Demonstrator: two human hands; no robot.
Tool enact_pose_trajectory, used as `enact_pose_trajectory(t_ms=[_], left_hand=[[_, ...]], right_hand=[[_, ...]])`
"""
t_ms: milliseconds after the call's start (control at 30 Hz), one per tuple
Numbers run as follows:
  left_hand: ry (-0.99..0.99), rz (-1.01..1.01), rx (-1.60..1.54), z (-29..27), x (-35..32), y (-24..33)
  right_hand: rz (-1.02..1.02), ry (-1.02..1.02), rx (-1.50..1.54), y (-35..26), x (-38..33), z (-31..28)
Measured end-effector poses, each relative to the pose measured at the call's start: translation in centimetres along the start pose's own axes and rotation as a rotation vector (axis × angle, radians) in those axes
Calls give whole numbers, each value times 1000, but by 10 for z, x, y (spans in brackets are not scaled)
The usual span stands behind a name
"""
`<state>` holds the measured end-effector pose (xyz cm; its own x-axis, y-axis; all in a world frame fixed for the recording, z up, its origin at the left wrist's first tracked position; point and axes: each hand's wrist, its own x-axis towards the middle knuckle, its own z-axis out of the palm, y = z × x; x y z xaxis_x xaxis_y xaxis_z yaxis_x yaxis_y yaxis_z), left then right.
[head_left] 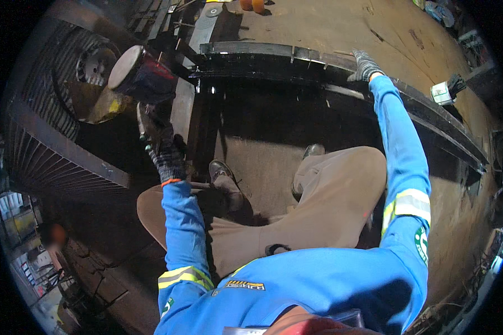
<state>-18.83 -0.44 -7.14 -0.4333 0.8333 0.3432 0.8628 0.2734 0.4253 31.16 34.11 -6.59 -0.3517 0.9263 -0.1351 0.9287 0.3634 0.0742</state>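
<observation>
My left hand [165,146], in a grey knit glove, is closed at the left. A small silvery and green part [143,121] shows at its fingers; what it grips is too dark to name. Just beyond stands a dark drum-shaped thing [150,78] with a pale round end and a red patch; whether the hand touches it I cannot tell. My right hand [366,66], gloved alike, reaches far right and clasps the upper edge of a long black steel beam [257,50]. A thin stick [342,53] lies beside its fingers.
A ribbed metal frame [67,148] and a round wheel-like part [95,66] stand at the left. Beyond the beam are orange containers [252,5] and a small disc [212,12]. A white container of dark sticks [442,93] lies at the right.
</observation>
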Motion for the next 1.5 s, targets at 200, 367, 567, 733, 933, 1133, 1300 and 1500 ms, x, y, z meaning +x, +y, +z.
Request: enact_pose_trajectory(t_ms=[200, 367, 567, 733, 933, 1133, 1300, 1500], left_hand=[[-110, -261, -264, -56, 0, 52], [-124, 132, 268, -70, 7, 74], [-95, 221, 228, -60, -1, 54], [-23, 95, -4, -42, -10, 43], [-94, -607, -753, -29, -18, 27], [-271, -122, 91, -30, -17, 16], [-302, -270, -99, -32, -17, 34], [-285, -82, 272, -34, -20, 38]], right_hand=[[110, -554, 135, 7, 54, 33], [97, -472, 106, 23, 70, 59], [73, -361, -131, -14, 32, 25], [45, -279, -182, -27, 2, 25], [12, -249, -170, -31, -22, 25], [65, -207, -150, -44, -42, 22], [123, -115, -117, -52, -60, 31], [59, -126, -57, -54, -62, 28]])
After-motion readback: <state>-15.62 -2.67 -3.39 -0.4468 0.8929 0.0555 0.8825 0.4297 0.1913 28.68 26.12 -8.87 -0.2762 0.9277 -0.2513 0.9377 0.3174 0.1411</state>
